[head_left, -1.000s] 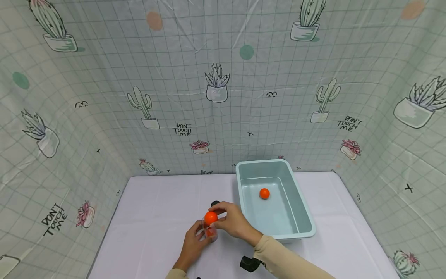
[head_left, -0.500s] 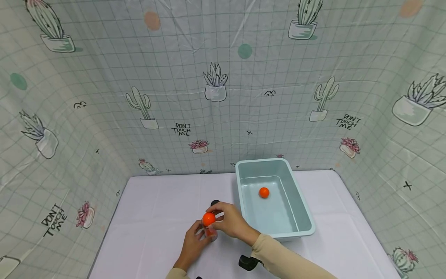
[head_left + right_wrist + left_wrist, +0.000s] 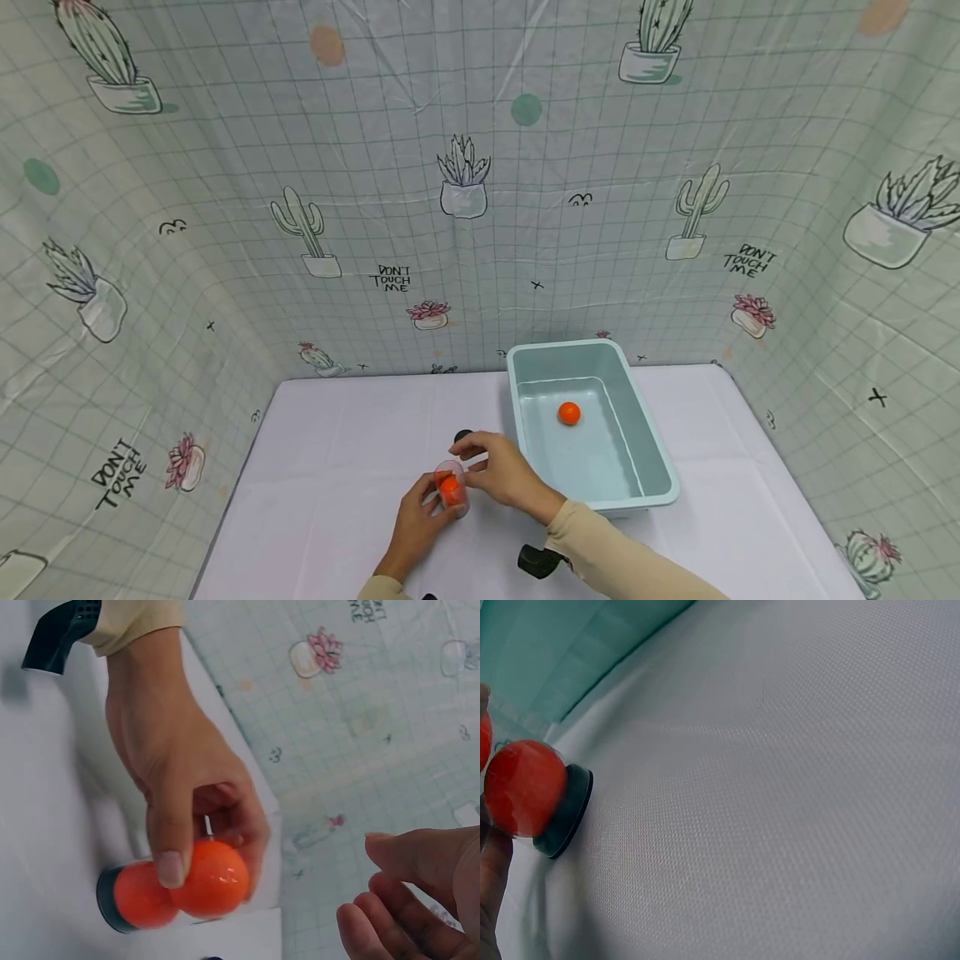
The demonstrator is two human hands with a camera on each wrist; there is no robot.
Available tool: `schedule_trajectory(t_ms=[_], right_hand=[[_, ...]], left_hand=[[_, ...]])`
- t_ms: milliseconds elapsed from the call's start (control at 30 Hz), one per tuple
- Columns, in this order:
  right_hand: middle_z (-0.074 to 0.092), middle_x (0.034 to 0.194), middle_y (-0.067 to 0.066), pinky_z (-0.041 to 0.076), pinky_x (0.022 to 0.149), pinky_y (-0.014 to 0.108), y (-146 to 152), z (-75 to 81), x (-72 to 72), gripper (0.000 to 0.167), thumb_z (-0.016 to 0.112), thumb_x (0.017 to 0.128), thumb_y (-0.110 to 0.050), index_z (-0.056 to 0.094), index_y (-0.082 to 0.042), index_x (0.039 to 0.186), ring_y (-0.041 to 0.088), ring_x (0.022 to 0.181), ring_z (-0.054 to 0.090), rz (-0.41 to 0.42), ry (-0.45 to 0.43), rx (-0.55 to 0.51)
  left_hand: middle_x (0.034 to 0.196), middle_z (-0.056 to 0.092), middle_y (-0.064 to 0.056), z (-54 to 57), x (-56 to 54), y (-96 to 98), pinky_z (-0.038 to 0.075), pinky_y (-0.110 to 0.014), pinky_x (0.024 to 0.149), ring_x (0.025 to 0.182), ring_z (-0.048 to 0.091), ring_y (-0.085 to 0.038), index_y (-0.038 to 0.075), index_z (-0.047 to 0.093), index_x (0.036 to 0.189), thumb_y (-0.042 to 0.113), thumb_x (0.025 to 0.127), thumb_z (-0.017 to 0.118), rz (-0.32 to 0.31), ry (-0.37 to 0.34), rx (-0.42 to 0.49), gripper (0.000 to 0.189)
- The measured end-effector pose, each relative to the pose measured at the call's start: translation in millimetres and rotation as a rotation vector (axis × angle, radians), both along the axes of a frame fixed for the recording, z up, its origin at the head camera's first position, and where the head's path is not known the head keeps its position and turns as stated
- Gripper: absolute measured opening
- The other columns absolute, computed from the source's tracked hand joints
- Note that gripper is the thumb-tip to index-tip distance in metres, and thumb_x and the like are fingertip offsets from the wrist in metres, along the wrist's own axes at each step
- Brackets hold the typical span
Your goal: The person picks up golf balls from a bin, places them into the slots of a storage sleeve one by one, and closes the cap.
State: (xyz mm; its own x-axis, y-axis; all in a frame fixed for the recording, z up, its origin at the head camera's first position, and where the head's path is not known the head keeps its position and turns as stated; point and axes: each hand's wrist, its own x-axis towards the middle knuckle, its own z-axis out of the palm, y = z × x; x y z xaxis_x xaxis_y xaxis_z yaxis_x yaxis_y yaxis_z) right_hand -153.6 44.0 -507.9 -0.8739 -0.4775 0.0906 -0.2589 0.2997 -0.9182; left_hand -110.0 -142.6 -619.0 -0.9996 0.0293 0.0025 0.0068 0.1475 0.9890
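My left hand grips a clear plastic cup above the white table. Two orange balls show stacked in the cup in the right wrist view: a lower ball next to its dark base, and an upper ball nearer the mouth. The left thumb lies along the cup's side. My right hand is just right of the cup's mouth, its fingers apart and holding nothing. Part of the cup is hidden by the left fingers.
A pale blue-green bin stands right of the hands, with one orange ball inside. A small round black object lies beyond the right fingertips. A black device sits at the right wrist. Patterned cloth walls surround the table.
The right fingers pinched an orange ball at the cup's mouth and have let go of it. That ball is now down in the cup, and the right hand has drawn slightly away.
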Motion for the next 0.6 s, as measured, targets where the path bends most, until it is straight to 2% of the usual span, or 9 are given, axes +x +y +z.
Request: schedule_trajectory(t_ms=[267, 600], right_hand=[[0.073, 0.118, 0.019, 0.065, 0.088, 0.029, 26, 16.5, -12.5, 0.031, 0.076, 0.088, 0.01, 0.073, 0.002, 0.118, 0.041, 0.112, 0.07, -0.029, -0.004, -0.052], [0.069, 0.127, 0.024, 0.065, 0.09, 0.031, 71, 30.6, -32.4, 0.036, 0.072, 0.09, 0.012, 0.069, 0.007, 0.125, 0.041, 0.119, 0.067, -0.131, -0.037, -0.087]], left_hand=[[0.131, 0.063, -0.024, -1.0, 0.9, 1.6, 0.054, -0.041, 0.11, 0.131, 0.058, -0.043, -0.005, 0.063, 0.127, -0.007, 0.08, 0.087, -0.003, -0.007, -0.021, 0.054], [0.13, 0.063, -0.024, -0.8, -0.3, -0.2, 0.057, -0.036, 0.106, 0.126, 0.06, -0.044, -0.007, 0.063, 0.124, -0.007, 0.079, 0.088, -0.002, -0.009, -0.04, 0.051]])
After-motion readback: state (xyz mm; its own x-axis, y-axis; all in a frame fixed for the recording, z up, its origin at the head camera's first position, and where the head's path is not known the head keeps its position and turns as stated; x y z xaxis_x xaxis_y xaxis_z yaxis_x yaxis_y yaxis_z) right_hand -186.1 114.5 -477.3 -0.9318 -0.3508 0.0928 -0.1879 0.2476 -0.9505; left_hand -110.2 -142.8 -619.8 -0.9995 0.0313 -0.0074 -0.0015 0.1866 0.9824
